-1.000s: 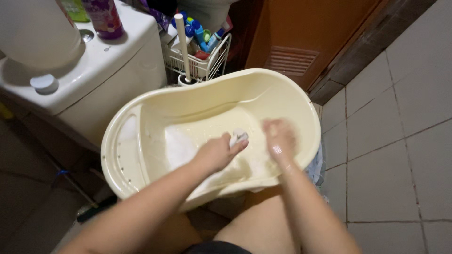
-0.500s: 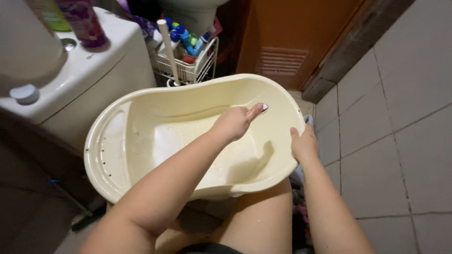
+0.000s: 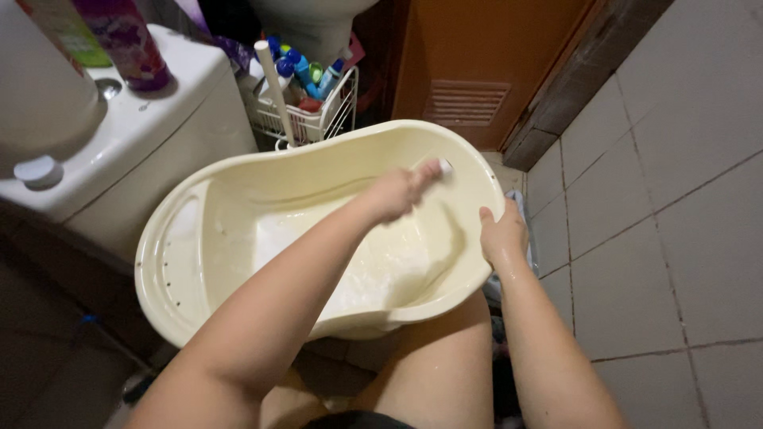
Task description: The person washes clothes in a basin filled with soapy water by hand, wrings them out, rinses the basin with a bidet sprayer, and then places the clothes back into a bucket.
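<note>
A cream plastic baby tub (image 3: 238, 171) rests tilted on my lap, with soapy foam on its bottom. My left hand (image 3: 397, 191) reaches into the tub and is shut on a small white cloth or sponge (image 3: 443, 166), pressing it against the far inner wall. It is blurred with motion. My right hand (image 3: 501, 234) grips the tub's right rim, thumb inside and fingers outside.
A white toilet tank (image 3: 143, 135) stands at left with a purple bottle (image 3: 127, 40) and a white cap (image 3: 36, 171) on it. A white wire rack (image 3: 314, 115) of bottles and a white brush handle (image 3: 274, 83) stand behind the tub. Orange door, tiled floor at right.
My right hand left the foamy water and took hold of the tub's right rim. My left hand moved with the cloth from the tub's bottom up to the far wall.
</note>
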